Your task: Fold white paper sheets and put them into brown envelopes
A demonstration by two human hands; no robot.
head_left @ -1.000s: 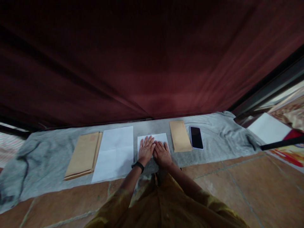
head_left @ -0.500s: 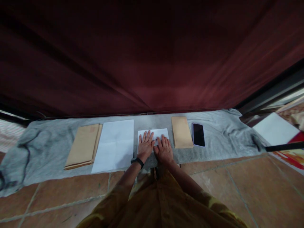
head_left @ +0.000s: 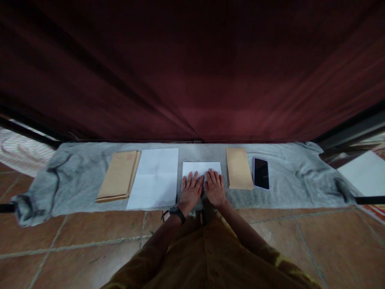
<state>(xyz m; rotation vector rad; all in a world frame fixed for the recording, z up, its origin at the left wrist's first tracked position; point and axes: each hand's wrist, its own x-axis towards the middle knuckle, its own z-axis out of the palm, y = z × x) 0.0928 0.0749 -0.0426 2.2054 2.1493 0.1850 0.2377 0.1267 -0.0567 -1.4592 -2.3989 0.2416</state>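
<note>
My left hand (head_left: 190, 191) and my right hand (head_left: 215, 188) lie flat side by side, fingers stretched out, on a small folded white paper (head_left: 201, 167) on the grey cloth (head_left: 285, 176). A black band is on my left wrist. To the left of the hands lies a larger white sheet (head_left: 155, 177), and beyond it a stack of brown envelopes (head_left: 118, 181). To the right lies a single brown envelope (head_left: 238, 173), then a black phone (head_left: 261, 173).
A dark red curtain (head_left: 192, 72) hangs right behind the cloth. The floor is brown tile (head_left: 75, 241). A white sheet (head_left: 365, 172) and a dark bar (head_left: 369, 199) lie at the far right. My yellow clothing fills the bottom centre.
The view has shifted, so everything sits further right in frame. My hands have slid toward me on the folded paper, uncovering more of its far edge.
</note>
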